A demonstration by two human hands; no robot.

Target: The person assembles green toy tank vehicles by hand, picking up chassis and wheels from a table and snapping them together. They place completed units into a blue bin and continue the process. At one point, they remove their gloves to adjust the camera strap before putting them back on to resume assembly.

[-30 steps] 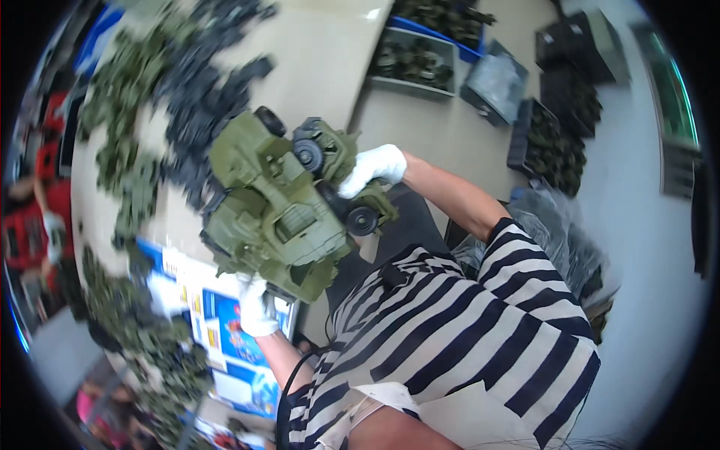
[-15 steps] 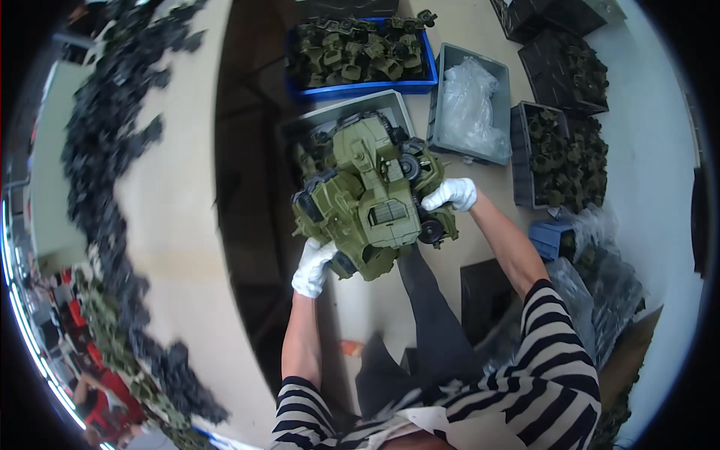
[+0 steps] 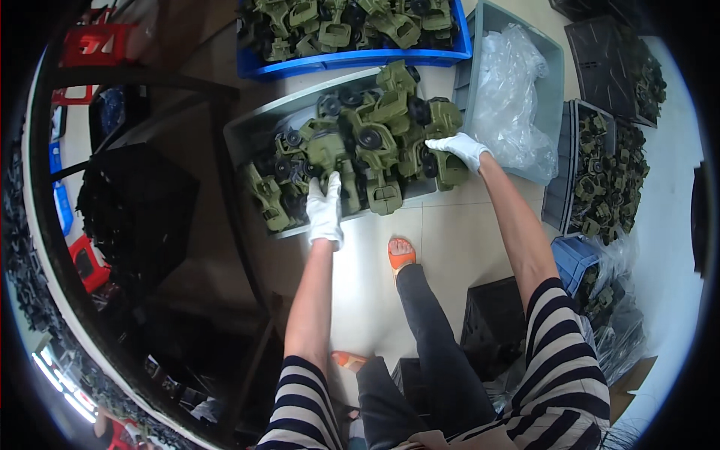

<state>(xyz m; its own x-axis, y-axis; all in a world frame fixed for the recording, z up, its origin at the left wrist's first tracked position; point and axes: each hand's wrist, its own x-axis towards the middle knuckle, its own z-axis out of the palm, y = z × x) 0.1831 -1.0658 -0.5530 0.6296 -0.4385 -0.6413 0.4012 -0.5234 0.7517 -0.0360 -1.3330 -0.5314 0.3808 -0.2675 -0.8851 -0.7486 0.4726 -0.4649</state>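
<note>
Pale tiled floor (image 3: 367,277) under the work, dark metal frame (image 3: 142,78) on the left, blue crate (image 3: 352,64) just beyond, grey bin (image 3: 551,97) with clear plastic bags (image 3: 510,97) to the right.

I've got both gloved hands at the grey crate (image 3: 270,124), which is heaped with green vehicles. Left hand (image 3: 325,211): fingers over the near part of one green vehicle (image 3: 328,150), slightly spread; can't tell if it's gripping. Right hand (image 3: 459,148): fingertips on another vehicle (image 3: 450,172) at the crate's right edge; thumb side hidden, so can't call that grip either.

Handling, my read: support each piece from underneath until the heap carries its weight, then free the fingers slowly. Wheels and small projections could catch glove fabric or neighbouring pieces. I'd keep the load inside the rim; the right-hand side of the heap looks the likeliest to spill. Press lightly.

Hard to see: crate bottom and lower layers are buried, the pieces overlap too much to count, and the area under the frame is too dark to read. Blue crate's far side is cut off at the top.
</note>
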